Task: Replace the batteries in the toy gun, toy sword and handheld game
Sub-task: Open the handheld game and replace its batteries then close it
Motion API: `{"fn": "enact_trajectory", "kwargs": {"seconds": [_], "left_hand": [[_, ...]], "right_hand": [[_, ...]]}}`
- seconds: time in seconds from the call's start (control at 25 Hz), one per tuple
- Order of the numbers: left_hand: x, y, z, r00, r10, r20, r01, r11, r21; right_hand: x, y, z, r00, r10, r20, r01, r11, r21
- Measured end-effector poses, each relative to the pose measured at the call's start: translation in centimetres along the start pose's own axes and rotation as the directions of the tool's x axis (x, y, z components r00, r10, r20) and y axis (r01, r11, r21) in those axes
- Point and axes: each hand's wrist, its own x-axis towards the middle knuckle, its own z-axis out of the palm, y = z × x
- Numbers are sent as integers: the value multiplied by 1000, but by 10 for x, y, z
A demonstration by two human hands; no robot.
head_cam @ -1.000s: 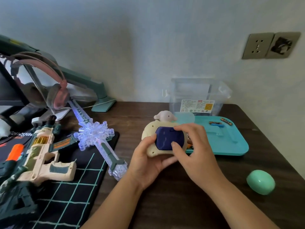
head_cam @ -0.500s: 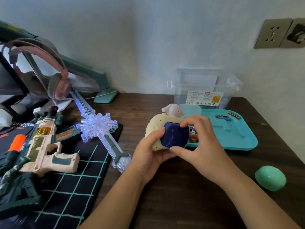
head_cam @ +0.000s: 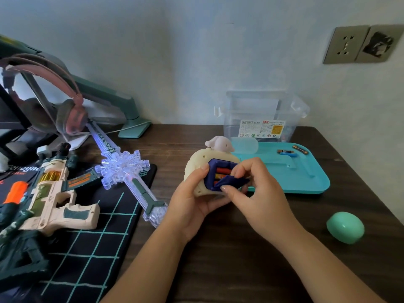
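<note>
Frame centre: left hand [head_cam: 192, 206] grips handheld game [head_cam: 194, 162] over the counter [head_cam: 240, 259], right hand [head_cam: 262, 193] pinches its blue battery cover [head_cam: 229, 182] half-lifted, batteries [head_cam: 223, 171] showing; next probably lift cover clear, pull old cells.

Pale wall [head_cam: 196, 62], dark wooden desk [head_cam: 229, 270], perhaps daylit.

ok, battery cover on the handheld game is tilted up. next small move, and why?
Probably lift the blue cover clear with the right hand and set it on the teal tray. It is tilted up yet overhangs the compartment, hiding part of the batteries; the left hand grips the handheld game.
</note>
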Motion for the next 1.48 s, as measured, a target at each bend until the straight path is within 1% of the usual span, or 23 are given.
{"fn": "enact_trajectory", "kwargs": {"seconds": [0.08, 0.12, 0.16, 0.2, 0.24, 0.28, 0.32, 0.36, 0.4, 0.44, 0.48, 0.52, 0.56, 0.6, 0.64, 0.72, 0.84, 0.92, 1.04, 1.24, 1.36, 1.48], "left_hand": [[0, 2, 2, 1000, -17, -11, 16, 998, -53], [0, 3, 2, 1000, -17, -21, 15, 996, -89], [0, 5, 2, 999, -13, -29, 9, 992, -124], [1, 6, 1, 999, -8, -34, 3, 988, -153], [1, 7, 1, 999, -6, -40, -1, 985, -174], [1, 7, 0, 999, -4, -49, -5, 982, -187], [0, 7, 0, 999, -4, -53, -6, 981, -193], [0, 6, 0, 999, -6, -53, -4, 981, -192], [-1, 6, 1, 999, -9, -48, 0, 982, -188], [-2, 6, 1, 999, -12, -40, 4, 983, -183], [-2, 6, 2, 999, -12, -30, 7, 984, -177], [-2, 6, 2, 1000, -8, -21, 5, 986, -168], [-2, 6, 2, 1000, 0, -14, -2, 988, -153], [-2, 5, 1, 1000, 13, -7, -14, 991, -133], [-2, 4, 1, 1000, 30, 0, -30, 993, -110], [-3, 1, 1, 998, 64, 13, -63, 995, -73], [-1, -2, 1, 995, 103, -1, -103, 994, -28], [0, -3, 1, 992, 123, -5, -124, 992, -3], [0, -4, 0, 989, 146, -27, -145, 989, 31], [-1, -2, 1, 989, 146, -35, -145, 988, 46], [-1, -2, 2, 991, 133, -26, -132, 991, 39], [-2, -2, 3, 993, 115, -16, -115, 993, 12]], "right_hand": [[0, 1, -6, 989, 119, -82, -102, 977, 188], [3, 5, -10, 971, 208, -116, -174, 952, 251], [5, 9, -15, 950, 295, -106, -263, 934, 241], [7, 13, -19, 929, 369, -42, -359, 921, 151], [8, 17, -21, 900, 431, 60, -433, 901, 12], [8, 21, -19, 864, 478, 159, -462, 878, -127], [7, 24, -15, 840, 495, 220, -444, 862, -246], [5, 26, -11, 842, 484, 240, -390, 852, -350], [3, 26, -8, 882, 424, 206, -308, 850, -428], [2, 25, -6, 940, 319, 123, -227, 852, -473], [2, 21, -5, 980, 197, 16, -167, 869, -466], [3, 15, -6, 991, 99, -92, -127, 906, -404], [3, 9, -6, 983, 43, -176, -95, 950, -299], [4, 3, -5, 975, 34, -219, -75, 980, -185], [3, -3, -2, 974, 63, -217, -82, 993, -81], [2, -9, 4, 974, 161, -161, -152, 986, 67], [1, -9, 5, 942, 322, -98, -295, 930, 220], [1, -11, 5, 911, 407, -70, -371, 880, 296], [2, -12, 5, 872, 489, -10, -441, 795, 416], [6, -8, 4, 825, 563, 49, -483, 657, 579], [6, -7, 5, 822, 568, 45, -477, 642, 600], [4, -8, 8, 828, 559, 38, -471, 658, 588]]}}
